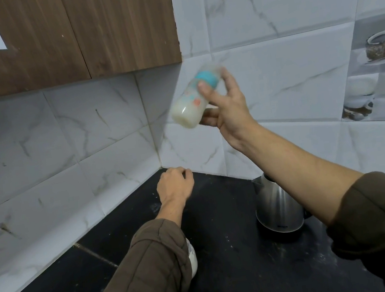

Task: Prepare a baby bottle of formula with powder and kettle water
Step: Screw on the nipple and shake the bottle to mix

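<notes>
- A white, rounded container (192, 258) is seen on the black counter (230, 270), mostly hidden by the left sleeve (149, 264). It may be the powder, but this cannot be told for certain.
- A steel kettle (278, 208) is set on the counter beneath the right forearm. It stands upright and no hand is on it, so the pouring of water is judged to be done.
- The left hand (175, 186) is held low over the counter near the corner of the tiled wall (86, 141). Its fingers are loosely curled, and nothing is seen in them.
- The two hands are kept well apart, the right one raised high above the left.
- The baby bottle (189, 101) is gripped by the right hand (228, 105) in the air in front of the wall. The thumb is laid on its near side and the fingers are wrapped behind it.
- The bottle is tilted, with its base down to the left and its teal collar (206, 77) up to the right. The lower part is filled with a milky liquid, so powder and water are judged to be in already.
- The collar is fitted and the bottle is blurred, which suggests that the mix is being shaken.
- Only the end of the shaking and the setting down of the bottle are judged to be left.
- A wooden cabinet (95, 35) is hung above the corner.
</notes>
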